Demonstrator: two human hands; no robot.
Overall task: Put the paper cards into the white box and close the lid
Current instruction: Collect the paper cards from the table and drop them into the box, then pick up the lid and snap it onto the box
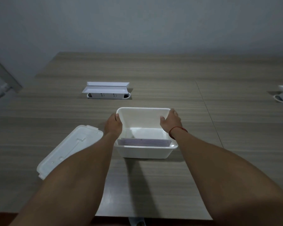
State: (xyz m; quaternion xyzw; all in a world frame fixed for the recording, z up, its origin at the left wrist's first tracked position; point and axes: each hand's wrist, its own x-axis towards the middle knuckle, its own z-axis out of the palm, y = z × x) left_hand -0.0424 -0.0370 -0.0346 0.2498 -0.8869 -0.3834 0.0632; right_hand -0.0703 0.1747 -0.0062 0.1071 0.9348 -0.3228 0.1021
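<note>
Hands grip the white box [145,152]: left hand [113,123] at 9 o'clock, right hand [170,121] at 3; paper cards [144,142] inside, lid [67,149] at 8 on the desk [219,111].

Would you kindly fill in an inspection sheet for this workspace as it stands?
Surface: wood-grain table.
Job's things: white box open; paper cards standing inside against its near wall; lid off, lying left of the box.
Clutter: nothing seen.
Hands: left hand and right hand grip the box's side rims.
Cables: nothing seen.
Surroundings: socket unit open in the table; grey wall.
</note>
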